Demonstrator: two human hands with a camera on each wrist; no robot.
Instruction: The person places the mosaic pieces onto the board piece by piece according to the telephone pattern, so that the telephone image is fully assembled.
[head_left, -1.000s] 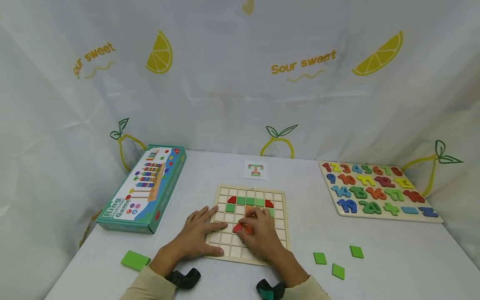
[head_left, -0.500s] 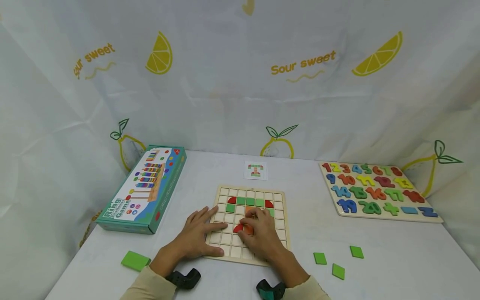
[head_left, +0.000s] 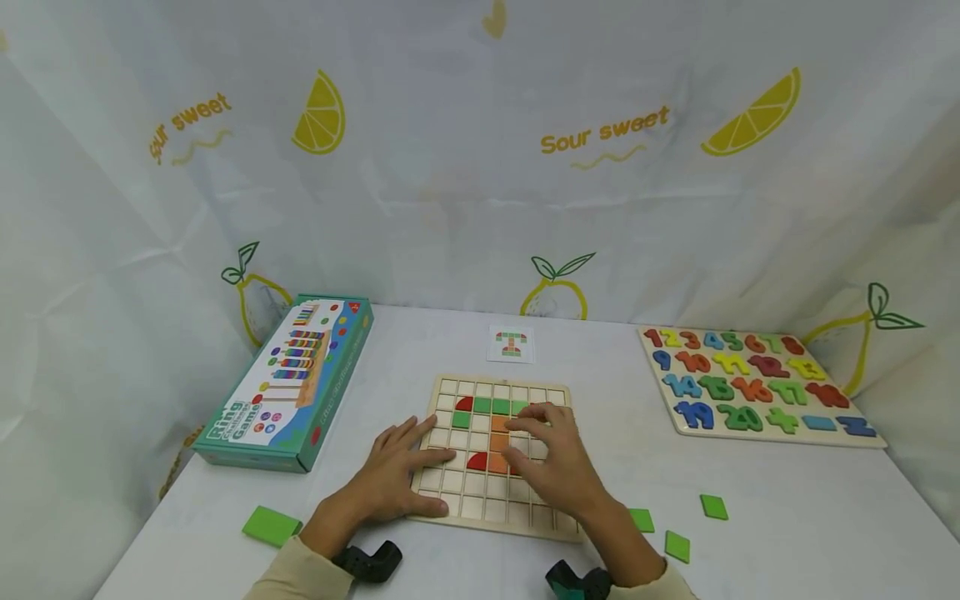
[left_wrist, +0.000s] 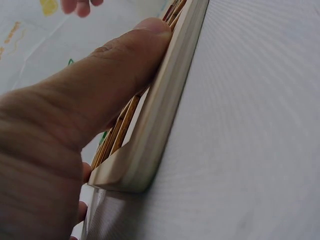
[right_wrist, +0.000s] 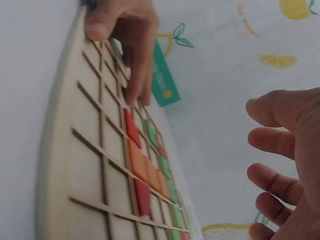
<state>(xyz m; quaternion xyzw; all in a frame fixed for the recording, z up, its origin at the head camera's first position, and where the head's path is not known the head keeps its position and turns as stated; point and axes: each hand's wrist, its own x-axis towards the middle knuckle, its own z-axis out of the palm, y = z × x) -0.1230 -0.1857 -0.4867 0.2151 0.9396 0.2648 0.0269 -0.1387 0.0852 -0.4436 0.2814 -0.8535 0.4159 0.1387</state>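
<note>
My left hand (head_left: pixel 393 475) rests spread on the left side of a wooden grid board (head_left: pixel 474 507), its thumb (left_wrist: pixel 125 55) lying across the board's near edge. Above the board's right half hovers my right hand (head_left: pixel 562 462), with nothing between its parted, slightly bent fingers. Set in the grid are a row of green squares (head_left: pixel 491 406), a column of orange squares (head_left: pixel 498 443) and red quarter-circle pieces. One red quarter-circle (head_left: pixel 477 461) lies left of the lowest orange square; another red piece (right_wrist: pixel 142 196) sits on its other side. My right hand hides part of the board's right side.
A small pattern card (head_left: pixel 512 343) lies behind the board. A green game box (head_left: pixel 288 383) stands at left, a number puzzle board (head_left: pixel 750 379) at right. Loose green tiles (head_left: pixel 677 547) lie to the right, and a green block (head_left: pixel 272 526) is beside my left wrist.
My right hand has lifted from the lower orange square and moved right, its fingers parting and uncovering the orange column. The left hand stays in place. The head view has tilted slightly.
</note>
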